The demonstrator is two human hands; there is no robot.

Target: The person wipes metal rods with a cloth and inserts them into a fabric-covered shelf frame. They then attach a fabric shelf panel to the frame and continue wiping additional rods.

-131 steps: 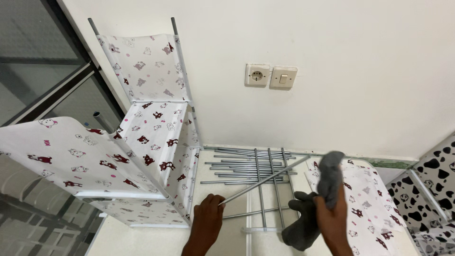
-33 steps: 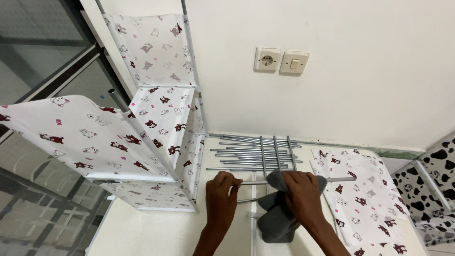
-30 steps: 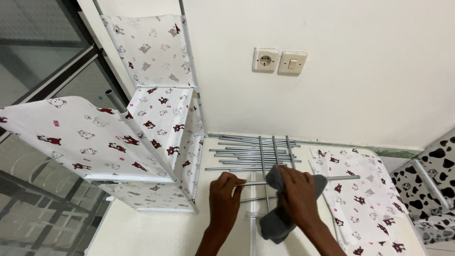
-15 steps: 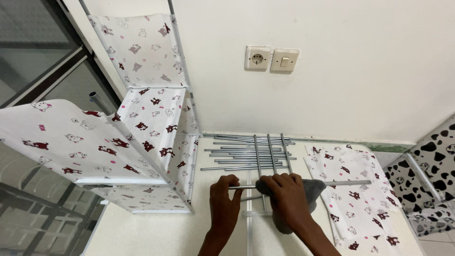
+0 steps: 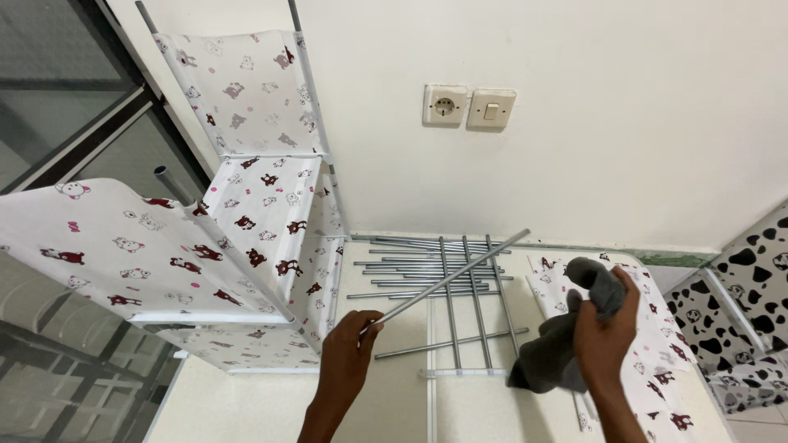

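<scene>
Indoors: left hand [image 5: 349,361] grip clamped on rod [image 5: 447,281], right hand [image 5: 606,332] on grey cloth [image 5: 554,361]; white floor [image 5: 394,394].

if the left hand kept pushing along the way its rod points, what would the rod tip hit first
Probably the wall. The left hand holds the rod angled up and right over the rod pile; its tip looks clear, though depth is unclear.

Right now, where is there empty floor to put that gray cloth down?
Bare floor shows below the printed fabric shelf, beside the left hand. Another bare strip lies between both hands. It is crowded by the wall: the metal rods and the printed fabric sheet fill it.
</scene>
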